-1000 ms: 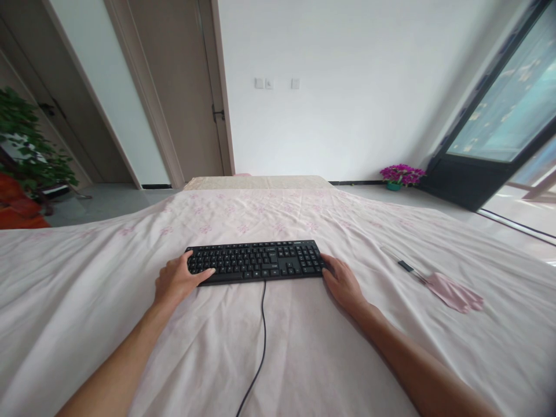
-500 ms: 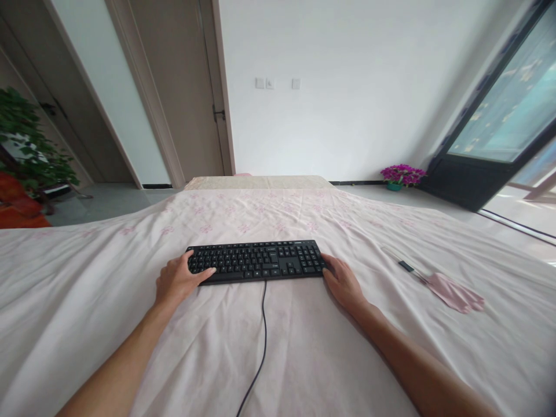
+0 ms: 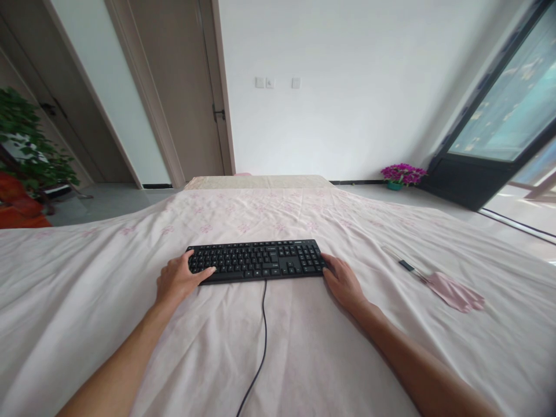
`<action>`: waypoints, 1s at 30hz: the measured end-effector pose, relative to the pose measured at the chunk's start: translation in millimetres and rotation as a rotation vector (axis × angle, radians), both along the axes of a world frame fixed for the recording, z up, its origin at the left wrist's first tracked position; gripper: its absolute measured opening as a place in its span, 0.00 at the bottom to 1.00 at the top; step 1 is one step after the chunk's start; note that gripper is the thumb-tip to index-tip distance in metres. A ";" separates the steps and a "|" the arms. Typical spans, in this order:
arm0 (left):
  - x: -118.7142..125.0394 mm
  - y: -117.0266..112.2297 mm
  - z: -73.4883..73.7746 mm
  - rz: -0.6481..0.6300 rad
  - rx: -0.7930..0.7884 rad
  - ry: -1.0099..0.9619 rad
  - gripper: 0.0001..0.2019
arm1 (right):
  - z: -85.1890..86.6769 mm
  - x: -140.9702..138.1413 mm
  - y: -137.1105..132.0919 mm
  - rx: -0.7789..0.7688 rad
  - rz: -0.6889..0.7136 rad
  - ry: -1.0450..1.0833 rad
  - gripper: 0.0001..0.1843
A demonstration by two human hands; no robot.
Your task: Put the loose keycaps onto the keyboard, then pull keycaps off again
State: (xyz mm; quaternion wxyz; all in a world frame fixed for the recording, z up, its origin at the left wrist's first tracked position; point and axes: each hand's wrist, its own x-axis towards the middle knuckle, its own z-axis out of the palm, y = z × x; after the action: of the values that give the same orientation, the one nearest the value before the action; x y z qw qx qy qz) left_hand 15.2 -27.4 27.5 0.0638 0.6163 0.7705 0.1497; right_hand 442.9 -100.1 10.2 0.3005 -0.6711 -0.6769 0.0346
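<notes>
A black keyboard lies flat on a pink flowered sheet, and its cable runs toward me. My left hand grips the keyboard's left end, thumb lying over the keys and fingers curled round the edge. At the right end my right hand is closed on the keyboard, thumb against the front corner. Both forearms rest low over the sheet.
A pink duster with a thin handle lies on the sheet to the right. Beyond the bed are a pot of purple flowers, a dark-framed window, a green plant at the left and a closed door.
</notes>
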 end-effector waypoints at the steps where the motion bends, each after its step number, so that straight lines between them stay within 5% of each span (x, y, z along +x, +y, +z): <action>1: -0.1 0.1 -0.3 0.000 0.002 0.001 0.46 | 0.2 -0.3 -0.2 -0.003 -0.001 -0.002 0.24; 30: -6.4 4.5 -9.8 -0.023 0.033 -0.003 0.45 | -0.9 0.1 0.2 -0.009 -0.003 -0.003 0.24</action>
State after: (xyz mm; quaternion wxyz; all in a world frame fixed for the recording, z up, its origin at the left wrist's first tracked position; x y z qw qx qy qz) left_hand 8.9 -22.8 17.7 0.0564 0.6258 0.7608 0.1625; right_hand 443.0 -99.9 9.3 0.2965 -0.6733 -0.6763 0.0363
